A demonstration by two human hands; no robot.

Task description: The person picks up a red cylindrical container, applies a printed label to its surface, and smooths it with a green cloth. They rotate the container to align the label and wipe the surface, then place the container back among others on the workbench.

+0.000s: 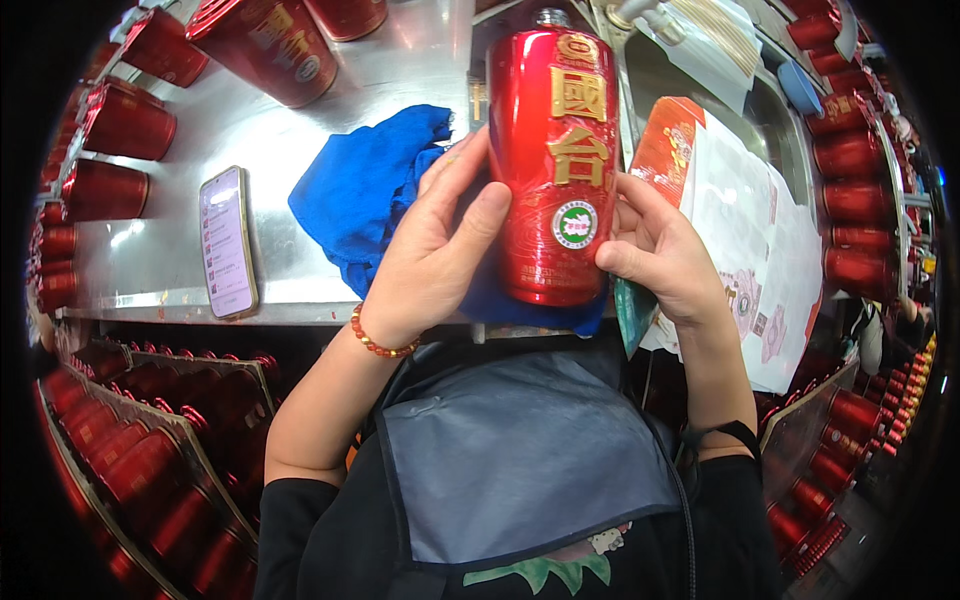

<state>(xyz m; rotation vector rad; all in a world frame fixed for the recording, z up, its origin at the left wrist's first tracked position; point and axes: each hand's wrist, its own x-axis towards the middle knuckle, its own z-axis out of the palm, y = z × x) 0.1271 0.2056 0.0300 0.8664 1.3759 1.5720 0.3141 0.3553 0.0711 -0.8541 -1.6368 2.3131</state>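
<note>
A glossy red bottle [535,130] with raised gold characters, a round green-and-white label and a bare threaded neck stands upright in front of me, held between both hands. Along its left side lies my left hand [440,225], thumb toward the front and fingers partly behind the bottle. My right hand [660,245] grips the lower right side, thumb near the round label. Crumpled beside my left hand is a blue cloth [350,190], and some blue cloth also shows under the bottle's base.
Several red bottles stand on the metal table [130,265] at the left, near a lit phone [229,243]. White printed sheets [740,230] lie to the right beside a metal sink with a tap [655,20]. Crates of red bottles [150,470] sit below on both sides.
</note>
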